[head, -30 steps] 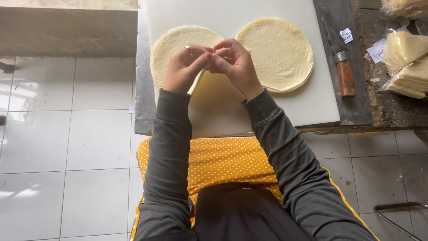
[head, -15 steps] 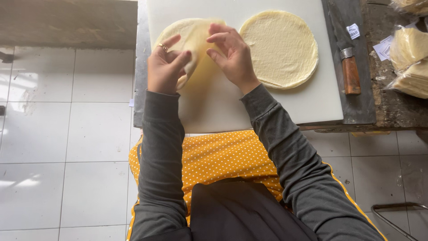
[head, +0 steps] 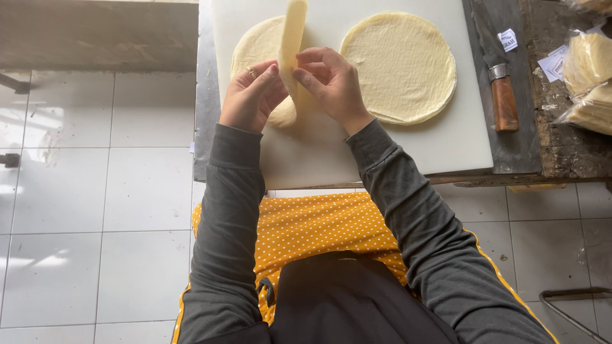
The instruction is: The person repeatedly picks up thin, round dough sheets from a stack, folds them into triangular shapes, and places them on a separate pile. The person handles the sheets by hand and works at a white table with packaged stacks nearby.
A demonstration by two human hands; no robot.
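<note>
White cutting board (head: 395, 153) spans a tiled-floor workstation. Left hand (head: 250, 99) and right hand (head: 331, 86) pinch a thin wrapper sheet (head: 292, 38), lifted edge-on above the wrapper stack (head: 255, 48), apparently to peel it apart. Second round (head: 398, 67) lies flat; knife (head: 500, 83) beside.

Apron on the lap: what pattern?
Orange-yellow apron with small white polka dots, seen in the head view, the only one.
</note>
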